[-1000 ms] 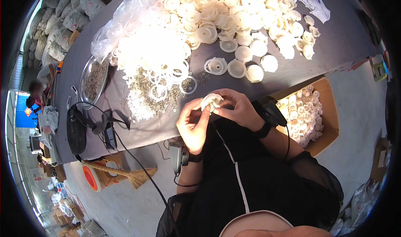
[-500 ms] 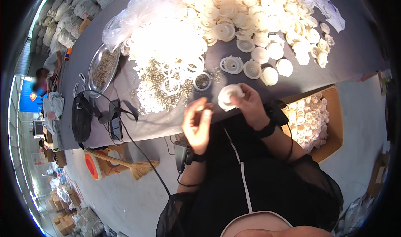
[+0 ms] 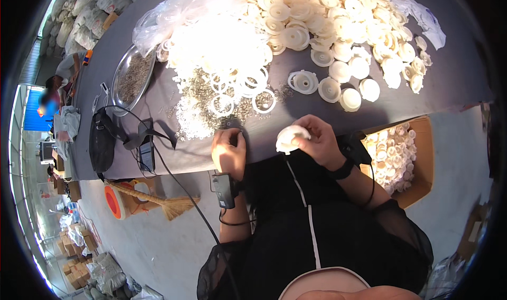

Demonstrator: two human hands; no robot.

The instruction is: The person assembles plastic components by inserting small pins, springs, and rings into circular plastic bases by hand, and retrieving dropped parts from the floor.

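Grey cloth (image 3: 412, 100) covers the table across the upper half of the frame, brightly sunlit left of centre. Near the middle of the frame, over the table's front edge, we have a white plastic cap (image 3: 290, 137) pinched between the thumb and fingers of our right hand (image 3: 321, 144). To its left, our left hand (image 3: 230, 155) has its fingers curled at the table edge; whether they grip anything, we cannot tell. Just above it we see small shiny parts (image 3: 203, 112) scattered beside white rings (image 3: 254, 100). Loose caps (image 3: 329, 90) lie upper right of our cap, below a large cream pile (image 3: 301, 17). At right we see an open cardboard box (image 3: 424, 157) of white pieces (image 3: 393, 157); at upper left, a metal tray (image 3: 150, 79) and stacked sacks (image 3: 90, 22)
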